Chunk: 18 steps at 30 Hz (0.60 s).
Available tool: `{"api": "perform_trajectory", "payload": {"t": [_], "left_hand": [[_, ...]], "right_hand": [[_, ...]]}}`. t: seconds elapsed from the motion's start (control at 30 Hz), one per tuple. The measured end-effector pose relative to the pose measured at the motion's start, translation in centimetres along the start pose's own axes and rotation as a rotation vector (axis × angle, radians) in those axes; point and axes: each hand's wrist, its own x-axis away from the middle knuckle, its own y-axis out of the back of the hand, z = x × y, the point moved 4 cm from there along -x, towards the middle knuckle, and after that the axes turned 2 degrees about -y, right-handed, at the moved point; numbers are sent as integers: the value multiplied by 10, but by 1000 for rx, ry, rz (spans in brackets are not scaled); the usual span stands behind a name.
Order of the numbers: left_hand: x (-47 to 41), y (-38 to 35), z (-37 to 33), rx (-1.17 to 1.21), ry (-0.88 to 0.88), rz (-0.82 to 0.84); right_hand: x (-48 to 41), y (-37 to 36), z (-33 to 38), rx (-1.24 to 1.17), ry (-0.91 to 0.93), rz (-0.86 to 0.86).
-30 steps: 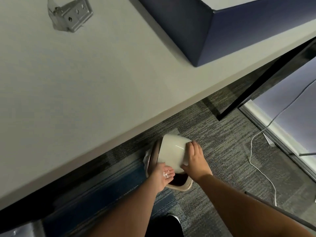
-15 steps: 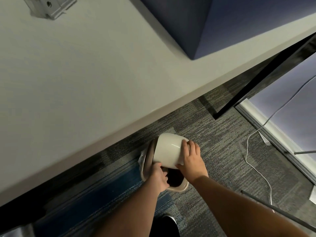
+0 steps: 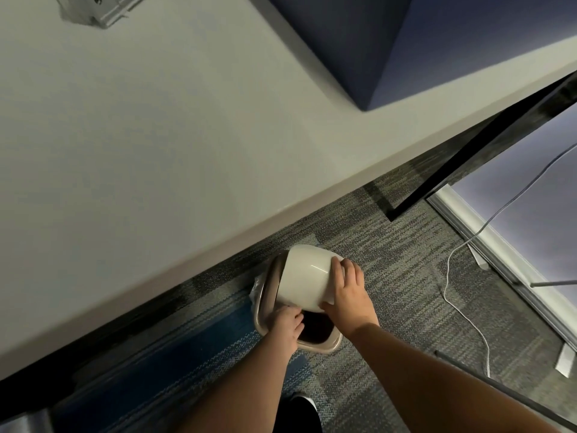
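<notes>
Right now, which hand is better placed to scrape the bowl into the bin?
Left: the left hand is at the mouth of the bowl, over the bin; the right hand holds it tilted.

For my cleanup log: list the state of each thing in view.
white bowl: tipped over the bin.
waste bin: upright on carpet, open, bag-lined.
right hand: holds the bowl's base.
left hand: curled at the bowl's mouth, contents hidden.
white cable: loose on the carpet.

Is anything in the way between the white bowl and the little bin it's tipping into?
Only the left hand: it sits at the lower edge of the white bowl, over the dark opening of the bin. The right hand holds the bowl tilted above the bin. Nothing else visible comes between them.
</notes>
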Motion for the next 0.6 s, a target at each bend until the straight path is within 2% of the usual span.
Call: {"api": "perform_trajectory", "payload": {"t": [0.23,0.6], "left_hand": [[11,11,-2,52,36,-34],[40,22,-5,-52,102,-52]], "right_hand": [[-3,0,0,-4,13,29],[-11,-2,4,-31,-81,345]]}}
